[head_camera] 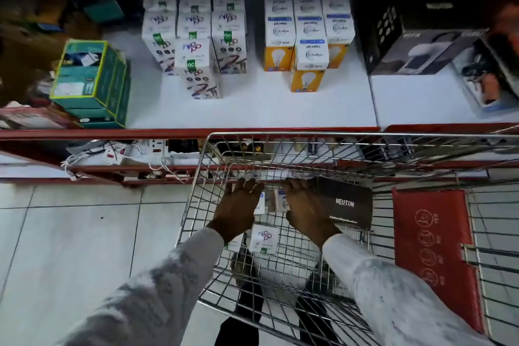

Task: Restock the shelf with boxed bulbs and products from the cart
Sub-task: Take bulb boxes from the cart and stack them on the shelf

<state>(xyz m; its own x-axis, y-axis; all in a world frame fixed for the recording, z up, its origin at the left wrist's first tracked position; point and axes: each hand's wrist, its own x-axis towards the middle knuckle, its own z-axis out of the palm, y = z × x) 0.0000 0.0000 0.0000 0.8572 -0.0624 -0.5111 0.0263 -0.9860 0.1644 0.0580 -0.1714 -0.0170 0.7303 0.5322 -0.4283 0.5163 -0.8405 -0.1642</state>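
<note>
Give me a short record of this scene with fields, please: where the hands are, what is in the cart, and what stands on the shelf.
left hand: inside the cart, reaching down toward small boxes; grip unclear
right hand: inside the cart, beside the black box; grip unclear
cart contents: black box, white bulb box, a few more small boxes
shelf: white boxes on the left, orange bulb boxes in the middle, green box at far left

Seven white boxes (197, 67) — seven orange bulb boxes (308, 67) — one cart (280, 284).

Pale tiled floor (70, 233) (grey grout), dim upper background
</note>
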